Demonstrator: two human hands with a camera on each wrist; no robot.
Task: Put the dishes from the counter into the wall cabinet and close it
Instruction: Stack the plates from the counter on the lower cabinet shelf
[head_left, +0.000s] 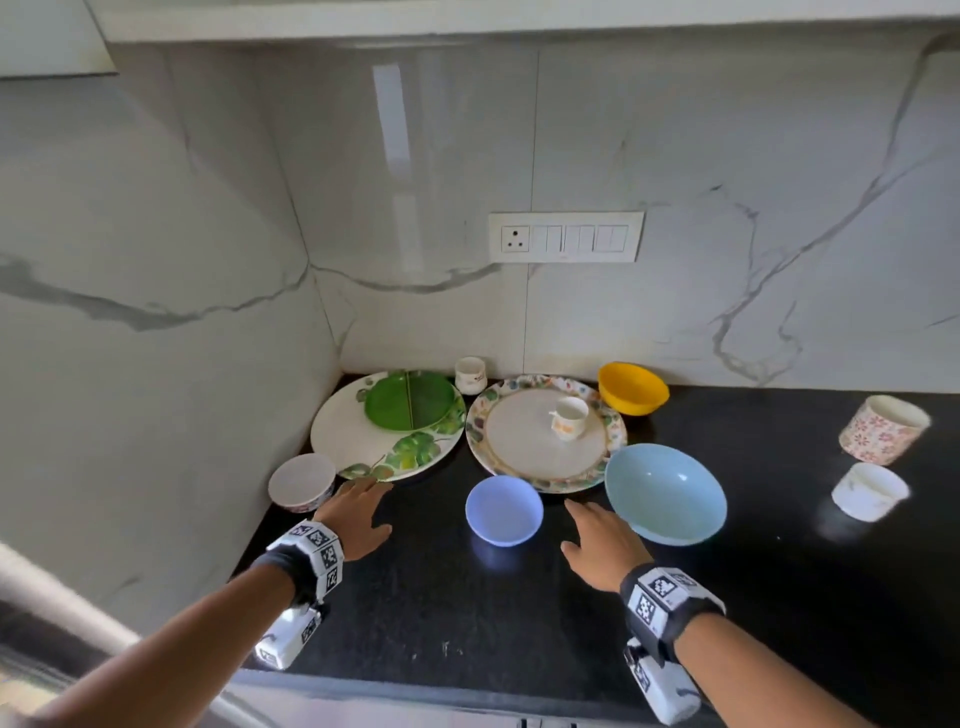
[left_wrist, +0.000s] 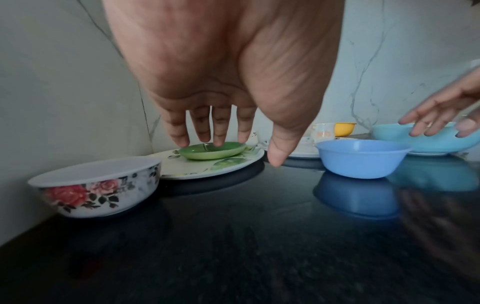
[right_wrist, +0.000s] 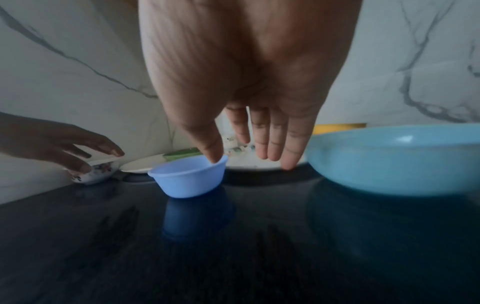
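Dishes crowd the black counter (head_left: 467, 613). A leaf-print plate (head_left: 358, 447) carries a green dish (head_left: 408, 401); beside it a floral plate (head_left: 524, 441) bears a small cup (head_left: 569, 418). In front stand a small blue bowl (head_left: 504, 510) and a large light-blue bowl (head_left: 665, 491). A lidded rose-print bowl (head_left: 301, 482) sits at the left corner. My left hand (head_left: 358, 512) hovers open, fingers straight, near the leaf plate's front edge (left_wrist: 213, 172). My right hand (head_left: 597, 540) hovers open between the blue bowl (right_wrist: 188, 179) and the light-blue bowl (right_wrist: 397, 160), holding nothing.
A yellow bowl (head_left: 632, 387) and a white cup (head_left: 470, 375) stand by the back wall. At the right are a flowered cup (head_left: 883, 428) and a white cup (head_left: 870, 491). A switch panel (head_left: 566, 237) is on the marble wall; the cabinet's underside (head_left: 467, 21) runs overhead.
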